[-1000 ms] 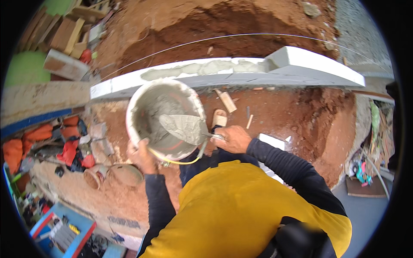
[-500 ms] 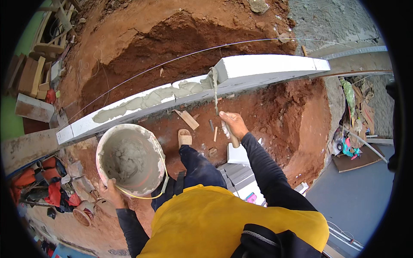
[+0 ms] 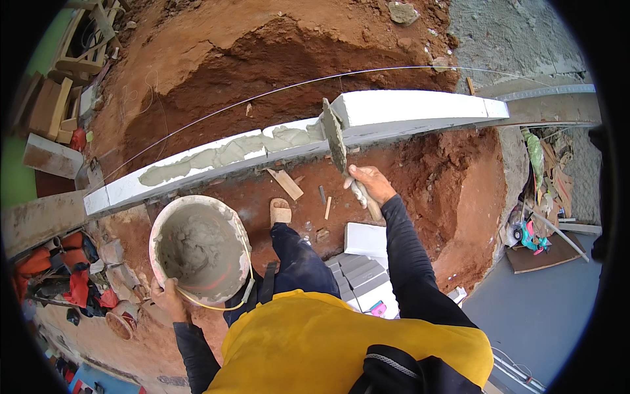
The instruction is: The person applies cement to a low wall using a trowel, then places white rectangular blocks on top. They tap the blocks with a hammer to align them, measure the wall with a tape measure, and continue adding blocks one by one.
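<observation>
Left hand [image 3: 168, 299]: clamped on bucket [image 3: 231, 272] rim
Right hand [image 3: 371, 186]: clamped around trowel [image 3: 338, 152] handle
Blade [image 3: 333, 131]: held at raised block's [image 3: 413, 108] end
Mortar [image 3: 226, 154]: spread along wall [image 3: 123, 191]

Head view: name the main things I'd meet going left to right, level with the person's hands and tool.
Red bundle → bucket → tan sandal → trowel blade → right hand → brown board.

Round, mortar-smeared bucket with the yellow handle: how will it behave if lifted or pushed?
The bucket is probably heavy, given the thick grey mortar inside. It may tip, as the bare left hand holds only one side. Its smeared rim could be slippery.
</observation>
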Motion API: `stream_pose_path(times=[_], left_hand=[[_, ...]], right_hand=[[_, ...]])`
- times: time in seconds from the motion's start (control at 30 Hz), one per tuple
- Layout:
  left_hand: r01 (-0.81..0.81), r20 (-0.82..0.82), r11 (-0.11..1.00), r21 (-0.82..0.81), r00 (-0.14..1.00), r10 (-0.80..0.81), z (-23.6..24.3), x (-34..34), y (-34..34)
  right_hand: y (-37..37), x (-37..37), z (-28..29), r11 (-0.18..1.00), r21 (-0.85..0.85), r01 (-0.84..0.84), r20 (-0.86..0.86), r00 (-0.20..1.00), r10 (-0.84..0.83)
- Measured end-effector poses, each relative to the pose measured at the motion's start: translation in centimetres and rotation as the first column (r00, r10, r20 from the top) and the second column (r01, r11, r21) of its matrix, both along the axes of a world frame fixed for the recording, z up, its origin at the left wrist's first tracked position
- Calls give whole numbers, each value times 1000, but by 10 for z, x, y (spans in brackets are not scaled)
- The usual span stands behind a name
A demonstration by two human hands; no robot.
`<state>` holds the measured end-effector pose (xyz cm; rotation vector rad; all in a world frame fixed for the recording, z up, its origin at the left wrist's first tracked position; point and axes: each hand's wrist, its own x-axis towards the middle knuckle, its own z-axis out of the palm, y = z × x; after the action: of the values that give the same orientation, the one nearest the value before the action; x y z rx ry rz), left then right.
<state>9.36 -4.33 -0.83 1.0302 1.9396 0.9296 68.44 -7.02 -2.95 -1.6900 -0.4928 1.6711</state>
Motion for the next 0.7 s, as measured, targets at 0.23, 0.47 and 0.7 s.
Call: stream_pose_path(times=[0.23,0.47,0.7], left_hand=[[93,2,996,-9,996,-93,9,-14,6],[61,24,998,-14,998,-60,-6,-31,2],[50,41,998,-37,998,-48,-12,-30,-5]], right_hand=[[-18,34,7,997,71,12,-18,1000,-11],[-78,8,57,999,29,-25,-20,999,26],[27,17,-14,977,-133,-164,81,981,176]])
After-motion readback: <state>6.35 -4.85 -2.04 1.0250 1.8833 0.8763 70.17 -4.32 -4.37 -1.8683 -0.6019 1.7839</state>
